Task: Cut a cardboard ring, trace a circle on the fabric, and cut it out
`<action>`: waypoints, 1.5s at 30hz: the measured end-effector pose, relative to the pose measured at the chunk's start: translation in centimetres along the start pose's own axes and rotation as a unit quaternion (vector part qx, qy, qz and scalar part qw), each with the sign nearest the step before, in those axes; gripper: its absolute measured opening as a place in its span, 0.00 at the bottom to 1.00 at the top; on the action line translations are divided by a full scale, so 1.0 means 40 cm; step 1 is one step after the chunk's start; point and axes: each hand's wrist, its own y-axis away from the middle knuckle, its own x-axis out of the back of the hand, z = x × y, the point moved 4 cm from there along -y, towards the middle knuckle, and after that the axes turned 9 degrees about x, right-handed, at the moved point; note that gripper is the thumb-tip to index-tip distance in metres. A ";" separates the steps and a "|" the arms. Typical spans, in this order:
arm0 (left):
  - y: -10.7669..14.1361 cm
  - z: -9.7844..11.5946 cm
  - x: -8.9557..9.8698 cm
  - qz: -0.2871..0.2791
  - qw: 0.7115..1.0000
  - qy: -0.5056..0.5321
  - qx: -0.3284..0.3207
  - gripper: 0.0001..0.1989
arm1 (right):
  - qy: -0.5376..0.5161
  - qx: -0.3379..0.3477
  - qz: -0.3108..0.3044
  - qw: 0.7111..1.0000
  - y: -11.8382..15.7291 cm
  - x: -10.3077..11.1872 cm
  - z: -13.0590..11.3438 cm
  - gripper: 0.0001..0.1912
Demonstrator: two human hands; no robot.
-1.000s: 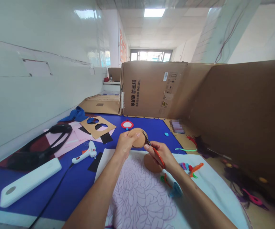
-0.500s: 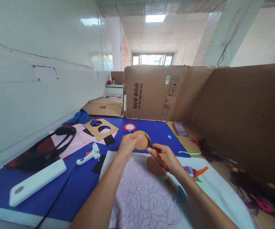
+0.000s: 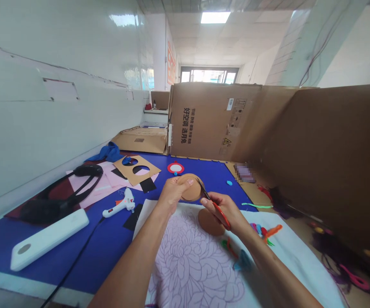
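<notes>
Jutting rightward from left grip [image 3: 172, 193], brown disc [image 3: 194, 192], scissors [image 3: 221, 215] at edge.

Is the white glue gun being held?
No: the glue gun lies on the blue tabletop, while the left grip holds a brown disc and the right grip holds scissors.

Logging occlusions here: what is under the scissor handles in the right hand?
A brown disc lying on flower-patterned cloth. The scissors and right hand cover its upper right part; that, and the cloth beneath the disc, cannot be seen.
</notes>
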 end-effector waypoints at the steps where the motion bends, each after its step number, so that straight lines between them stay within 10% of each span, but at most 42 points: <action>1: 0.001 0.001 -0.001 -0.005 1.000 0.001 0.000 0.21 | 0.001 0.000 -0.001 1.000 0.001 0.001 -0.002 0.32; 45: 0.002 0.004 0.002 -0.004 0.999 -0.042 -0.015 0.21 | 0.020 -0.002 0.001 1.000 -0.001 0.010 0.014 0.32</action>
